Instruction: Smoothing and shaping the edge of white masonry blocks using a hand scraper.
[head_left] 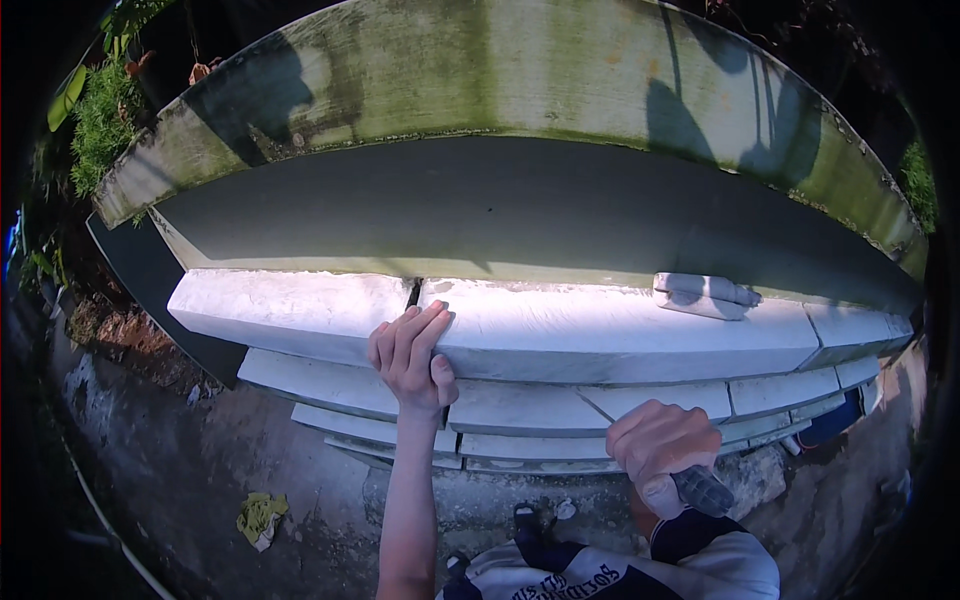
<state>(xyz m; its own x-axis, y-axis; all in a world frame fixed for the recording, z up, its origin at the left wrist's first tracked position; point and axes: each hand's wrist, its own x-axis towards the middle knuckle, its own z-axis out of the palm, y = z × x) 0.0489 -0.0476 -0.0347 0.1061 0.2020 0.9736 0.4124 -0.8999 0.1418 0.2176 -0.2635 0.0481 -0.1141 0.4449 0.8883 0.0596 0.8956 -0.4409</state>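
Note:
My left hand [410,360] has its fingers closed over the front edge of the top white slab [580,325], beside a dark gap between this slab and the left slab [275,310]. My right hand [665,450] is lower and to the right, wrapped round a tool's dark ribbed handle [703,488]; a thin grey shaft appears to extend from the fist toward the lower slabs [500,405]. A pale grey, rounded object [700,295] lies on the top slab at the right, against the greenish wall.
A stained concrete ledge [430,85] overhangs the wall. Stepped slabs descend to rough paving [180,480], where a crumpled yellowish cloth [262,515] lies. Plants [105,140] edge the left. A dark panel [140,280] leans at left; a blue object [835,420] sits low at right.

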